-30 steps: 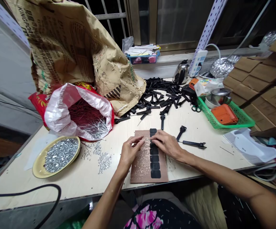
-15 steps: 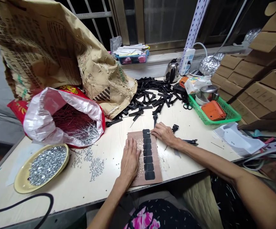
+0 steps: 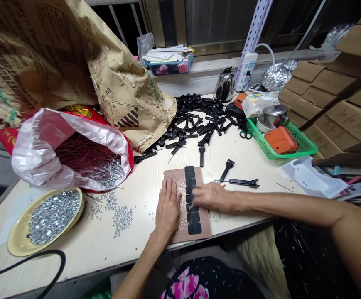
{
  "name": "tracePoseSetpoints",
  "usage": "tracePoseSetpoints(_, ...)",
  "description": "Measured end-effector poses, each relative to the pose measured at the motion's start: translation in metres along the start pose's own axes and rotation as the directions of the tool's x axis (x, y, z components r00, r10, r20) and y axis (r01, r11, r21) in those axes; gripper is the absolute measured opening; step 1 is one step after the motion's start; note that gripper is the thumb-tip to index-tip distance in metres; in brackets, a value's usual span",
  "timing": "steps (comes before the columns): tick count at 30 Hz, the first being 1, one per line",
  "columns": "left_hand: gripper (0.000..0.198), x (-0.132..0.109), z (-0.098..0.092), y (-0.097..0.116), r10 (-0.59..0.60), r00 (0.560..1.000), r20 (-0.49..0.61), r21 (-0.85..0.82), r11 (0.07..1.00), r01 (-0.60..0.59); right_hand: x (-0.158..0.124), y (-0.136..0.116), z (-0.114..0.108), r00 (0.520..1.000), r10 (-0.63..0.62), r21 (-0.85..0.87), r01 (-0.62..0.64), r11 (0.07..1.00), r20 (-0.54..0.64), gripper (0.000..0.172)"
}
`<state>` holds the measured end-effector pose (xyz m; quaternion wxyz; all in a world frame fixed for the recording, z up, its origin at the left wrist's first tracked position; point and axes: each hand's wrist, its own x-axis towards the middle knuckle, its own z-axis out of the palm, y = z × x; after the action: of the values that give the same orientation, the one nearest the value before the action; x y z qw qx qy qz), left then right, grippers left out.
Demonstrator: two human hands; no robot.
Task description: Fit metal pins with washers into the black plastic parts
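At the front edge of the pale wooden table [image 3: 149, 187], in the head view, the flat reddish-brown rectangular board [image 3: 205, 226] lies beneath both hands, bearing a column of rounded black squares [image 3: 194, 229] and a scatter of tiny pale specks [image 3: 182, 209]. The left hand [image 3: 168, 207] rests flat on its left side, fingers extended, gripping nothing visible. The right hand [image 3: 209, 197], blurred, is over the squares with its fingers bent; whether it pinches anything cannot be told. With the board so near the edge, a hard push toward the body could probably tip it off, and a quick sideways stroke might scatter the specks. A leftward swing of the left hand could disturb the loose silvery metal rings [image 3: 123, 220].
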<state>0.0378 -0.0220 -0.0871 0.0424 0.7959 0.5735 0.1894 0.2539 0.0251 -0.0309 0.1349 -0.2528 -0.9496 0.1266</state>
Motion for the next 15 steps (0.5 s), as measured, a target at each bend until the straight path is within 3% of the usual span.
tracePoseSetpoints(3,0.050,0.0001,-0.0014,0.0009,0.004,1.000,0.009,-0.004,1.000,-0.003,0.0036,0.0089,-0.0028,0.954,0.268,0.000,-0.270,0.963,-0.134,0.039)
tracePoseSetpoints(5,0.049,0.0001,-0.0018,0.0017,0.003,1.000,0.010,-0.003,1.000,-0.003,0.0029,0.0108,-0.0012,0.961,0.251,0.007,-0.252,0.968,-0.113,0.042)
tracePoseSetpoints(8,0.049,0.0001,-0.0015,0.0026,0.000,1.000,-0.006,-0.004,1.000,0.000,0.0000,0.0081,0.0035,0.998,0.068,0.053,-0.068,0.996,0.005,0.034)
tracePoseSetpoints(9,0.049,0.0002,-0.0014,0.0029,-0.003,1.000,-0.008,-0.004,1.000,0.003,-0.0001,0.0082,0.0044,0.997,0.079,0.066,-0.080,0.995,0.016,0.033)
tracePoseSetpoints(12,0.049,0.0005,-0.0011,0.0034,-0.012,1.000,0.006,-0.003,1.000,0.012,0.0020,0.0113,0.0045,0.958,0.285,0.064,-0.283,0.957,-0.031,0.036)
tracePoseSetpoints(15,0.049,0.0008,-0.0012,0.0038,-0.018,1.000,0.020,0.000,1.000,0.018,0.0017,0.0081,0.0053,0.974,0.226,0.018,-0.226,0.974,-0.023,0.035)
